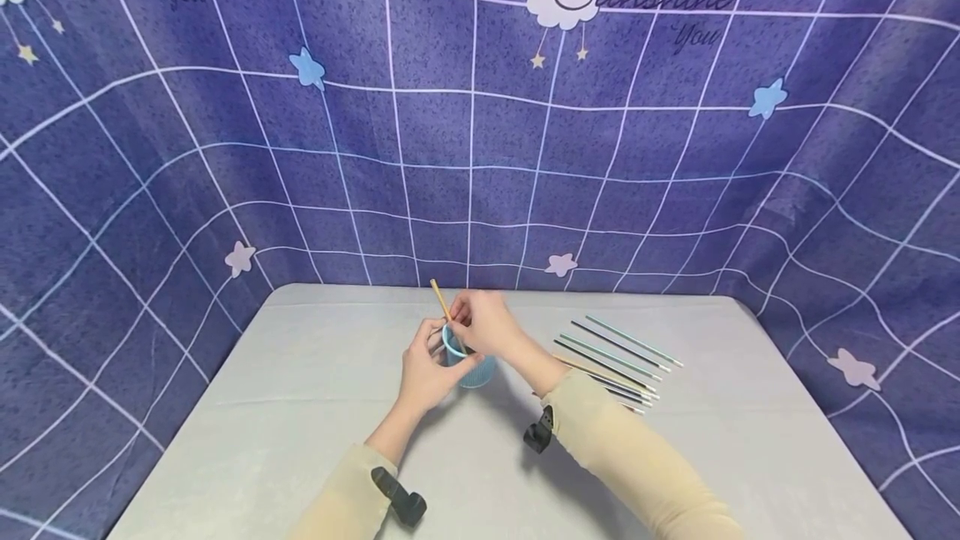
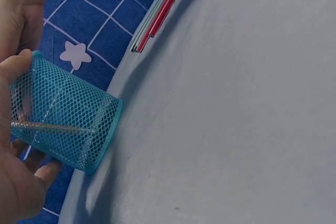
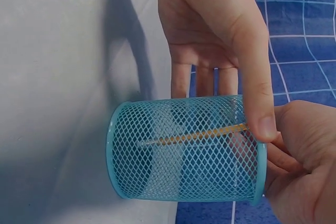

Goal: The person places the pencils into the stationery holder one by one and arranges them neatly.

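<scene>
My left hand grips a light-blue mesh pencil cup, thumb at the rim and fingers round the far side. The cup stands on the table in the head view and lies sideways in both wrist views. A yellow pencil leans in the cup, its upper end sticking out to the left. Through the mesh in the right wrist view, the pencil's lower part shows with a pale end near the base. My right hand is at the rim, pinching the pencil; its fingertips are partly hidden.
Several pencils, green, dark and yellow with white ends, lie side by side on the grey tabletop to the right of the cup. Red ones show in the left wrist view. A purple-blue curtain with white lines surrounds the table.
</scene>
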The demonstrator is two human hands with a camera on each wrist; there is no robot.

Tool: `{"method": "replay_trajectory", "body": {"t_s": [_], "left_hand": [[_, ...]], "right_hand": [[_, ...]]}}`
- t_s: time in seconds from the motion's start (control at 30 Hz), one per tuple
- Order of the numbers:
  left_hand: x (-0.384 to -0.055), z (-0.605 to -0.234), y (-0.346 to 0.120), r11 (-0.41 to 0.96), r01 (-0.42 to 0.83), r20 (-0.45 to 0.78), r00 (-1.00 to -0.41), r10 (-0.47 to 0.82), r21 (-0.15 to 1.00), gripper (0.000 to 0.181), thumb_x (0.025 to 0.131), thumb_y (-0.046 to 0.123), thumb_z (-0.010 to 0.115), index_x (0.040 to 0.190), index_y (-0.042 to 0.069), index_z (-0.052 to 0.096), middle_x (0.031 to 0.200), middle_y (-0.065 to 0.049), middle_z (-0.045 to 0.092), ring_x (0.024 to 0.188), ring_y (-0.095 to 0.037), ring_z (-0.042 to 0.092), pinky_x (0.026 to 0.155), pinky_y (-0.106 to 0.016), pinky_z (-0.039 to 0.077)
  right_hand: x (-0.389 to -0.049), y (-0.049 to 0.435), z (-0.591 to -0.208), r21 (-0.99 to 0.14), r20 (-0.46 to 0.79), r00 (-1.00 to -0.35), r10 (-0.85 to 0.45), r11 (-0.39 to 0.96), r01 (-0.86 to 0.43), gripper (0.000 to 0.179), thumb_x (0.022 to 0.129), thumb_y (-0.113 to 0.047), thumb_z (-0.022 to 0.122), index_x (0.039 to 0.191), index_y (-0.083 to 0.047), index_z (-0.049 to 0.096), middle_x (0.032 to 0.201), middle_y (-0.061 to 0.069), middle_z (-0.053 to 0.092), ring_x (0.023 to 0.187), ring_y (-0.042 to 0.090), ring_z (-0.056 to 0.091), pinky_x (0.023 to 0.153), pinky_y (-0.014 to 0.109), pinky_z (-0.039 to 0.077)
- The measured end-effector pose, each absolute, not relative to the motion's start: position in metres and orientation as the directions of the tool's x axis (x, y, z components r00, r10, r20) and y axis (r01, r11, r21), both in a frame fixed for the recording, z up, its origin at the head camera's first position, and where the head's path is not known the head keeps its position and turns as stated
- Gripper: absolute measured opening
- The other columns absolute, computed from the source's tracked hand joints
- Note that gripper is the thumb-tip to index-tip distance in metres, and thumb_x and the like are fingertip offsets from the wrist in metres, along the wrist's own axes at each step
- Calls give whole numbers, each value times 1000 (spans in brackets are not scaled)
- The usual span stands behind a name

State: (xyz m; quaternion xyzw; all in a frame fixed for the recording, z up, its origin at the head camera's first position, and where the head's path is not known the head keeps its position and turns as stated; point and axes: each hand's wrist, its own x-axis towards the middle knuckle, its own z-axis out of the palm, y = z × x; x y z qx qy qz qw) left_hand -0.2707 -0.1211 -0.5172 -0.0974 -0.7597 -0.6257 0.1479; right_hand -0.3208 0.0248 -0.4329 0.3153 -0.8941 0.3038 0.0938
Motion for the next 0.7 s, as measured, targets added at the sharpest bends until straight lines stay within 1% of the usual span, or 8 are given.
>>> {"method": "replay_trajectory", "body": {"t_s": [0.13,0.4,0.5,0.63,0.7], "left_hand": [[-270,-517,-121,187,339,352,-935,-41,922,65,76,11,97,130,10,61,131,-15,76,127,-34,72,107,-49,61],[-270,-517,-122,199,324,336,-942,-25,925,65,78,15,97,130,12,59,132,-12,76,127,-31,72,107,-41,61],[-270,-518,-122,205,324,335,-942,-21,923,66,78,17,97,131,12,58,132,-13,76,128,-34,71,108,-42,61],[-271,-519,-122,205,331,342,-939,-23,921,69,79,20,97,134,5,57,133,-20,74,129,-41,70,109,-46,60],[-271,-518,-122,206,328,341,-940,-29,922,71,79,21,97,134,3,56,133,-22,74,128,-41,70,109,-47,60]], "right_hand": [[-319,25,-433,-489,360,-780,-511,609,-625,8,92,-7,80,93,-4,72,83,5,78,72,13,72,64,13,58],[-316,26,-430,-504,365,-776,-515,591,-629,8,92,-6,80,93,-3,73,85,8,79,74,16,75,67,14,61],[-317,30,-427,-514,367,-779,-509,587,-626,7,91,-5,80,93,-2,73,85,8,79,74,17,76,67,15,62],[-321,39,-420,-505,388,-784,-484,601,-620,7,90,-5,80,94,-4,74,86,8,81,75,18,77,69,19,64],[-323,46,-414,-497,398,-788,-470,611,-616,8,90,-5,80,96,-4,75,87,7,81,76,18,78,71,21,65]]}}
